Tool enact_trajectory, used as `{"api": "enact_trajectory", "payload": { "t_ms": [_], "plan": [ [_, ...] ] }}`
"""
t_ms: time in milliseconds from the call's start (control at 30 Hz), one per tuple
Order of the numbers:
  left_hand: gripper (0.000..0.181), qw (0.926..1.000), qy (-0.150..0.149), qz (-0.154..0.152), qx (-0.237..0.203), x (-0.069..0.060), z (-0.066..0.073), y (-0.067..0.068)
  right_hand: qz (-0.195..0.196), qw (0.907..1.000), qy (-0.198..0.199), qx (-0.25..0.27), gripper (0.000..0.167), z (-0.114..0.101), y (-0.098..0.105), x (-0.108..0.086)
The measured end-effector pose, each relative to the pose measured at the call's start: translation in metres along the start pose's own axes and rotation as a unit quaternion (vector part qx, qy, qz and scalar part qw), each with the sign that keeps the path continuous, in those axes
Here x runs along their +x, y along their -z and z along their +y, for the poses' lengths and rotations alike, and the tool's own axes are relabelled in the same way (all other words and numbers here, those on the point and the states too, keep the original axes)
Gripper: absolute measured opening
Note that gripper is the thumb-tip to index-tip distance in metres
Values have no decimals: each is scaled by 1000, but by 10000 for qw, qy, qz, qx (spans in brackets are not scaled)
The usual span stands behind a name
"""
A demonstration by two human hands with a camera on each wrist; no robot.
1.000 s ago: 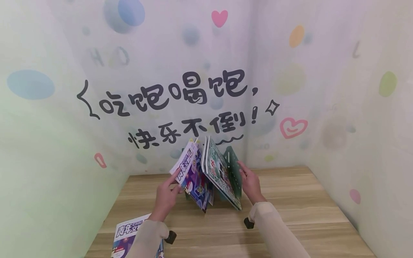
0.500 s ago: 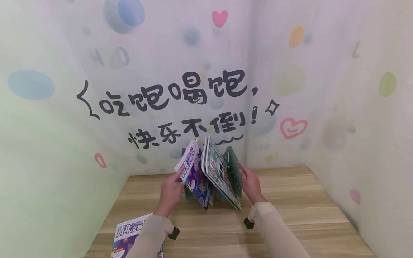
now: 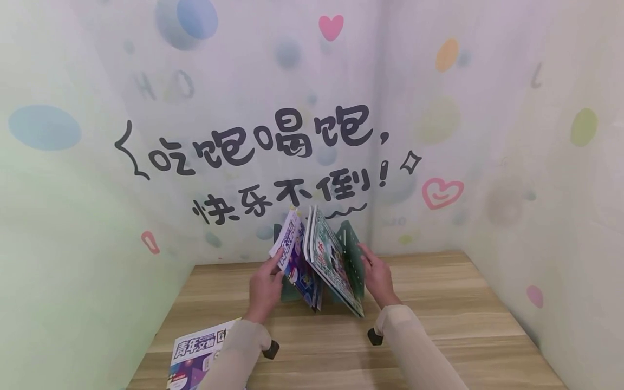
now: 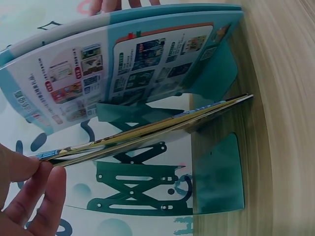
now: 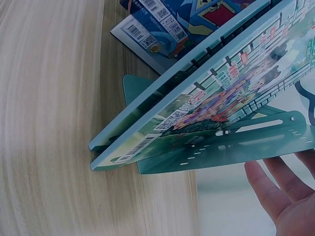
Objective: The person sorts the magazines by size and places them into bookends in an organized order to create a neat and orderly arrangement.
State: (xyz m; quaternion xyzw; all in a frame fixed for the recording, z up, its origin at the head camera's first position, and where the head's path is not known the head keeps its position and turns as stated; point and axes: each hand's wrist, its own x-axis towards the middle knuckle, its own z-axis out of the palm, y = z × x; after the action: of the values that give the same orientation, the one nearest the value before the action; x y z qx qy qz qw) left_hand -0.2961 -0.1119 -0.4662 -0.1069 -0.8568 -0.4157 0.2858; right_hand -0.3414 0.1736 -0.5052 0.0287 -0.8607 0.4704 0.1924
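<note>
My left hand (image 3: 265,290) pinches the near edge of the thin purple-covered magazines (image 3: 298,271) between thumb and fingers, clearly seen in the left wrist view. They stand tilted inside a green expandable metal bookend (image 4: 133,189) with a lattice back. To their right, several green-covered magazines (image 3: 333,260) lean in the same bookend, with a gap between the two groups lower down. My right hand (image 3: 379,279) rests its extended fingers (image 5: 268,189) against the outer side of the bookend's right plate (image 5: 231,147). The right thumb is not clearly visible.
Another purple magazine (image 3: 192,357) lies flat on the wooden table (image 3: 439,325) at the front left, partly under the left sleeve (image 3: 239,352). A printed wall (image 3: 302,70) stands behind the table's back edge.
My left hand has moved right, bringing the purple magazines further into the bookend and nearer the green ones. The right hand has stayed at the bookend's right plate.
</note>
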Motion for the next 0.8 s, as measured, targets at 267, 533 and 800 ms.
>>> {"api": "enact_trajectory", "payload": {
  "t_ms": [267,533,800],
  "plan": [
    [68,9997,149,-64,188,0,-2,-9,-14,10000,68,15,37,1,1,0],
    [67,9998,-98,117,104,0,-6,-19,36,10000,59,-28,37,2,0,1],
    [67,9997,-45,99,208,-1,-8,-26,13,10000,80,12,37,3,-2,1]
  ]
}}
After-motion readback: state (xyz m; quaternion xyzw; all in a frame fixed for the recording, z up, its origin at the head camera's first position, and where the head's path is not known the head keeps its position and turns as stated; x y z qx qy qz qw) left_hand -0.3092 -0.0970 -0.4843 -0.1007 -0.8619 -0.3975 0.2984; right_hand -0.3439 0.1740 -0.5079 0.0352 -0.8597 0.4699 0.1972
